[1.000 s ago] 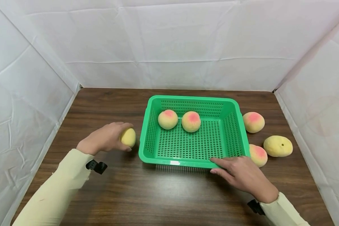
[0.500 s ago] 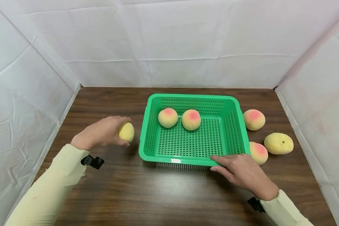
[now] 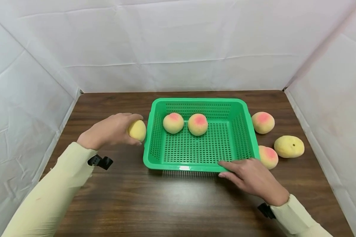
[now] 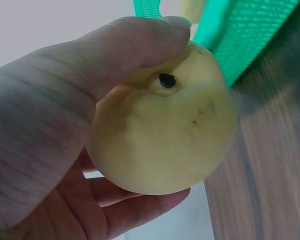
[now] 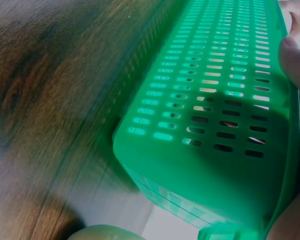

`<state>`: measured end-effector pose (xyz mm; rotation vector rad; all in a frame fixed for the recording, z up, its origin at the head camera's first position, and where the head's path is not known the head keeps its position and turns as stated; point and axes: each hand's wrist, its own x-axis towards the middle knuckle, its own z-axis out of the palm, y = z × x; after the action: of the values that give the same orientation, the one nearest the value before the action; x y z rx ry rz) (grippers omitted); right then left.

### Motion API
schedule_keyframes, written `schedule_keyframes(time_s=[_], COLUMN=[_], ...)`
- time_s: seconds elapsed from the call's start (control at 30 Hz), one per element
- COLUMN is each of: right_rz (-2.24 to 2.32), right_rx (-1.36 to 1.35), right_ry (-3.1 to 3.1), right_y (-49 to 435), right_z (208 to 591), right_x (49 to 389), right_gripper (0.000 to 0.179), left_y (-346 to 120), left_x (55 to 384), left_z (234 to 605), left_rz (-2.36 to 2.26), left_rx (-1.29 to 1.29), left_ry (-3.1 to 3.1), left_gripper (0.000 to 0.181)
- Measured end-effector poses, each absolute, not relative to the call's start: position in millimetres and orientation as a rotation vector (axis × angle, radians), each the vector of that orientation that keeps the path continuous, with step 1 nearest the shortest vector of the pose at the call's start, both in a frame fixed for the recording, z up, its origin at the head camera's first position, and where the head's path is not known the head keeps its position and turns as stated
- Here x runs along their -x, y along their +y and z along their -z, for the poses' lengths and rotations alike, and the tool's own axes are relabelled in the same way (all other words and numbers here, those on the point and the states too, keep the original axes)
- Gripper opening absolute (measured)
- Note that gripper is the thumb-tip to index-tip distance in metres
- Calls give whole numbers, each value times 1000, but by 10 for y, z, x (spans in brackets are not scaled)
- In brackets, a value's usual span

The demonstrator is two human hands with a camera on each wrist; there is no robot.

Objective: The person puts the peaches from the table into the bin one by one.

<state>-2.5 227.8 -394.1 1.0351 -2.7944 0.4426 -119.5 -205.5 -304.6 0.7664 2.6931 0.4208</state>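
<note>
My left hand (image 3: 109, 131) grips a yellow peach (image 3: 137, 130) just left of the green plastic basket (image 3: 146, 154), level with its left rim. In the left wrist view, the thumb lies over the top of the held peach (image 4: 165, 135), by a dark stem spot, with fingers curled beneath. My right hand (image 3: 250, 176) pinches the basket's front rim near its right corner, thumb outside and fingers over the edge. Through the right wrist view, that thumb (image 5: 294, 60) presses at the rim of the slotted basket wall (image 5: 200, 150). Two pink-topped peaches, one left (image 3: 173, 123) and one right (image 3: 197, 124), sit inside.
Right of the basket on the brown wooden table (image 3: 178, 210) lie a pink-topped peach (image 3: 263, 122), another by the right hand (image 3: 268, 157), and a yellow peach (image 3: 289, 146) with a dark spot. White cloth walls (image 3: 172, 46) enclose the back and sides.
My left hand has raised the peach from the table and carried it away from me and rightward to the basket's left rim. The right hand stays on the front rim.
</note>
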Motion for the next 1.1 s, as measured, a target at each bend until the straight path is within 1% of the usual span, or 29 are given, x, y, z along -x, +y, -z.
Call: schedule_keyframes(time_s=[0.1, 0.33, 0.47, 0.7, 1.0, 1.1], right_rz=[-434, -435, -432, -437, -437, -441], right_rx=[-1031, -1023, -1028, -1022, -1025, -1023], right_ry=[-2801, -2812, -2809, -2820, -2803, -2808], right_y=[2275, 2257, 2260, 2265, 2272, 2267], right_z=[3940, 3950, 3941, 3927, 3924, 3925], right_x=[23, 31, 38, 24, 21, 18], right_gripper=[35, 35, 34, 35, 35, 35], left_y=[-1968, -1833, -1746, -1546, -1280, -1185], left_x=[1238, 1312, 1360, 1452, 1560, 1596], left_z=[3025, 2991, 3005, 2986, 2917, 2897], left_rz=[-449, -399, -401, -438, -428, -414], left_rx=[-783, -827, -863, -916, -968, -973], left_ry=[2669, 2691, 2676, 2639, 2616, 2607], left_gripper=[48, 62, 58, 46, 45, 42])
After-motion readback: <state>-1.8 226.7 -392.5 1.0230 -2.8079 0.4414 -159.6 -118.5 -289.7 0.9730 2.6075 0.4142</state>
